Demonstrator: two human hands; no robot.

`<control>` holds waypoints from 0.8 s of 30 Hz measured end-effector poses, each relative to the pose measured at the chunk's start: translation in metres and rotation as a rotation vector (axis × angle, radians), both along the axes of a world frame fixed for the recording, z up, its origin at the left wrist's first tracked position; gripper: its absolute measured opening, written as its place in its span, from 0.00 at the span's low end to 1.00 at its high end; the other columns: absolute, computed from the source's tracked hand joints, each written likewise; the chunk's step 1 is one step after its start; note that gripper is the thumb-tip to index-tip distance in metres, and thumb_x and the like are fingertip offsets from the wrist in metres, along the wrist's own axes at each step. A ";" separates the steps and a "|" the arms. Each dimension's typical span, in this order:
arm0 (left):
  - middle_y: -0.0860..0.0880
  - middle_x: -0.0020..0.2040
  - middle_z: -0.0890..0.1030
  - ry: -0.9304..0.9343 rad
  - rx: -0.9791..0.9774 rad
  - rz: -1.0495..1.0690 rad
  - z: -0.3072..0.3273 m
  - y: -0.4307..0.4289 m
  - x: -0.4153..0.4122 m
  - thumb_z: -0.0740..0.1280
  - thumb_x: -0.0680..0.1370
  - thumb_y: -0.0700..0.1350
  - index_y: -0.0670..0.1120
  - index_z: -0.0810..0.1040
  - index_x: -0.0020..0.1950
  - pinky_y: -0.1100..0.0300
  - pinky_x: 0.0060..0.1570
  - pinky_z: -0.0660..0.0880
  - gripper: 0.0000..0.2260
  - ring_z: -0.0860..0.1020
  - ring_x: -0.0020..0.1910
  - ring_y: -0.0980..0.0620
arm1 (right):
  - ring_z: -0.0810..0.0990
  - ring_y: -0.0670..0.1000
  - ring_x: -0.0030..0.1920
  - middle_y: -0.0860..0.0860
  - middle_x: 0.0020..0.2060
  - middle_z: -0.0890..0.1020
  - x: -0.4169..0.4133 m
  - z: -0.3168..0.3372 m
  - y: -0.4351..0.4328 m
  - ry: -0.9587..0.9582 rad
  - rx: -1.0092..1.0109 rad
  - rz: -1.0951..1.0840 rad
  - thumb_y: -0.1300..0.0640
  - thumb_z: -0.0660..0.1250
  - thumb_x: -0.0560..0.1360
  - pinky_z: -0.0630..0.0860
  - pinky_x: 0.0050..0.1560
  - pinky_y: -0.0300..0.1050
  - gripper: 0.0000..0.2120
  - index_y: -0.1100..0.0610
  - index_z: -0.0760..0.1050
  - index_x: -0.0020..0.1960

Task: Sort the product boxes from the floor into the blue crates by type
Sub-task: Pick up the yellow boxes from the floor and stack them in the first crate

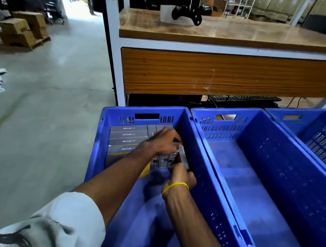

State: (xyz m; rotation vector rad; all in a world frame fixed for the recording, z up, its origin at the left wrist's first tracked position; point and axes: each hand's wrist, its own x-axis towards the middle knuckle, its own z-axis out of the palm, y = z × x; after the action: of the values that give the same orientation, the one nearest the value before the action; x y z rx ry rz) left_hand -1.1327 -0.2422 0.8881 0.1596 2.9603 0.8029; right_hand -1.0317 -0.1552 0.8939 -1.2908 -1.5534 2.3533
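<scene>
Step in hand: seating one product box in the left blue crate, close to its right wall, beside grey boxes already packed at the far end. Gripped at the far end by the left hand, fingers curled over it; pinched at the near end by the right hand. Apparently tilted, not yet flat. Middle crate and right crate alongside. Next, by judgement: press level, keep snug to the row, release both grips, then back to the floor for more.

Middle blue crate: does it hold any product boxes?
No, the middle blue crate shows only its bare floor.
</scene>
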 end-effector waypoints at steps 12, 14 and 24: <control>0.41 0.51 0.77 -0.026 -0.173 -0.030 0.008 -0.005 -0.002 0.61 0.71 0.35 0.42 0.80 0.52 0.42 0.47 0.79 0.13 0.78 0.48 0.40 | 0.79 0.56 0.39 0.60 0.43 0.82 -0.052 -0.013 -0.018 0.157 -0.130 0.038 0.65 0.62 0.60 0.79 0.42 0.56 0.16 0.65 0.79 0.47; 0.42 0.51 0.77 -0.036 -0.175 -0.029 0.008 -0.006 -0.003 0.62 0.72 0.36 0.43 0.80 0.53 0.42 0.48 0.79 0.13 0.78 0.49 0.41 | 0.79 0.56 0.41 0.60 0.45 0.81 -0.050 -0.003 -0.019 0.159 -0.152 0.028 0.68 0.63 0.65 0.78 0.43 0.54 0.18 0.66 0.78 0.54; 0.43 0.66 0.77 -0.159 -0.199 -0.095 -0.001 -0.016 -0.006 0.60 0.66 0.38 0.48 0.76 0.65 0.45 0.61 0.76 0.27 0.76 0.64 0.41 | 0.82 0.58 0.43 0.60 0.47 0.83 -0.050 -0.018 -0.017 0.206 -0.082 0.118 0.65 0.62 0.62 0.81 0.47 0.61 0.19 0.61 0.79 0.52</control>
State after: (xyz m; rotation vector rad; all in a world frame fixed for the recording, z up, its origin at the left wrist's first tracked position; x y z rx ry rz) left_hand -1.1391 -0.2577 0.8873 0.2113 2.8355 0.4820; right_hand -1.0812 -0.1726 0.8755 -0.9560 -1.5248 2.5509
